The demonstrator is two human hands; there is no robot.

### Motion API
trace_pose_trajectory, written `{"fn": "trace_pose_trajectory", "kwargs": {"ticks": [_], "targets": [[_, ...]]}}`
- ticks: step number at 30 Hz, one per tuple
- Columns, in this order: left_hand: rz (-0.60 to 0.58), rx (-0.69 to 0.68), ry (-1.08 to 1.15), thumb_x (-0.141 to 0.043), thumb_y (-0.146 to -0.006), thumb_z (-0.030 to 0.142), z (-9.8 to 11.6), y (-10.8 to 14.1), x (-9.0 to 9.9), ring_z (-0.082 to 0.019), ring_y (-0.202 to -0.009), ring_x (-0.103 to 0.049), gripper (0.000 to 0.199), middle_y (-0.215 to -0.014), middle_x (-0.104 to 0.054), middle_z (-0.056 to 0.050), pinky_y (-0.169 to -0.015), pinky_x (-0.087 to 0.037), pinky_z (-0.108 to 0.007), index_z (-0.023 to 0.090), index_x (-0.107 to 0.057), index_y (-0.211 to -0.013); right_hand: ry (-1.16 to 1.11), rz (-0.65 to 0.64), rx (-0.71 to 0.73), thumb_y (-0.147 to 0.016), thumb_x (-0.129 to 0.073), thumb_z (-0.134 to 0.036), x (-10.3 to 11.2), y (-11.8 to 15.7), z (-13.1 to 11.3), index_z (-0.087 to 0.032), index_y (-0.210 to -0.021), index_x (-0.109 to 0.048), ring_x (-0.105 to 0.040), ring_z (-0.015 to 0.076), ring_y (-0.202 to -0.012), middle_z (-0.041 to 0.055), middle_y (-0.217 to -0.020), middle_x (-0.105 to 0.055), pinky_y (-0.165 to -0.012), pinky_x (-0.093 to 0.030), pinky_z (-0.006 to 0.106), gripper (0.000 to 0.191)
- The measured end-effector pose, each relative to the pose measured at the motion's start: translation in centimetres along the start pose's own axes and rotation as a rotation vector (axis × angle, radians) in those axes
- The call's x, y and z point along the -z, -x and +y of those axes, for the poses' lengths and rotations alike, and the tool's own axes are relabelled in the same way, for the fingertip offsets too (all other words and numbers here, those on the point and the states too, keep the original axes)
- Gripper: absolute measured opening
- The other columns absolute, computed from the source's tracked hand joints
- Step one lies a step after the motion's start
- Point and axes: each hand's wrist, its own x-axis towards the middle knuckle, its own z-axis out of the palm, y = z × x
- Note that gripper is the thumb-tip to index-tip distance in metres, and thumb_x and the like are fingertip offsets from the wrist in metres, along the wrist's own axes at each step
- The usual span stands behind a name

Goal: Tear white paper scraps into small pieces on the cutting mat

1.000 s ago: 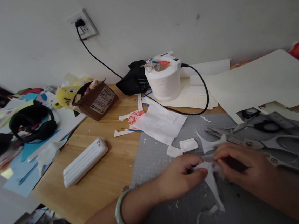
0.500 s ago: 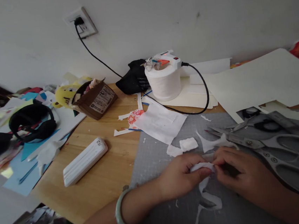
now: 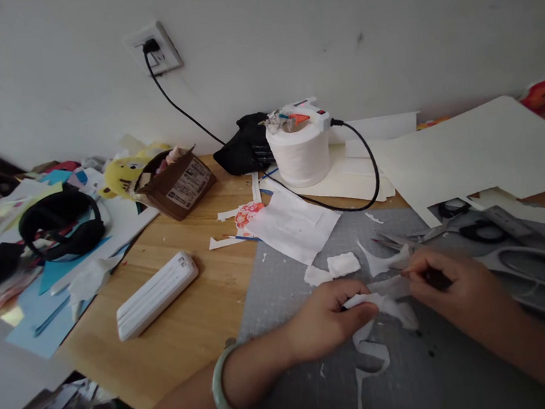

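Note:
My left hand (image 3: 334,317) pinches a soft white piece of cloth (image 3: 385,305) between thumb and fingers. The cloth's free end droops to the right over the grey cutting mat (image 3: 286,351). My right hand (image 3: 436,275), closed in a pinch, is apart from the cloth. A thin, dark tip shows at its fingertips, too small to name. Under the left hand a cut, curling white strip (image 3: 376,355) trails toward the front. Beyond the hands lie a folded white pad (image 3: 344,264) and a white offcut (image 3: 377,260).
Large scissors (image 3: 523,257) lie beside my right hand, with smaller black-handled scissors (image 3: 484,230) behind. A white power bank (image 3: 157,295) rests left on the wooden table. A big white thread spool (image 3: 299,157), a black cable (image 3: 372,163) and an open cardboard box (image 3: 179,184) stand at the back.
My right hand has moved away from the cloth, to the right and slightly up. The cloth's end now hangs loose. The left hand keeps its pinch almost in place.

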Motion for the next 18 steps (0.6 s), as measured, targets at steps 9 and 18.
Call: {"fn": "trace_pose_trajectory", "kwargs": {"ticks": [9, 18], "targets": [[0.05, 0.018, 0.044, -0.052, -0.078, 0.037, -0.2, 0.1, -0.4, -0.009, -0.064, -0.037, 0.022, -0.069, -0.042, 0.002, -0.059, -0.031, -0.02, 0.014, -0.051, -0.081, -0.169, -0.274, 0.04, -0.076, -0.048, -0.019, -0.7, 0.6, -1.5, -0.02, -0.073, -0.054, -0.053, 0.0149, -0.063, 0.0009, -0.07, -0.057, -0.055, -0.041, 0.025, 0.007], [0.09, 0.046, 0.027, -0.051, -0.078, 0.03, -0.2, 0.1, -0.5, -0.009, -0.063, -0.039, 0.015, -0.07, -0.045, 0.001, -0.057, -0.032, -0.02, 0.015, -0.051, -0.08, -0.11, -0.212, -0.086, -0.067, -0.048, -0.015, -0.6, 0.2, -1.5, -0.021, -0.061, -0.046, -0.044, 0.012, -0.052, -0.0039, -0.057, -0.045, -0.048, -0.034, 0.022, 0.009]]}}
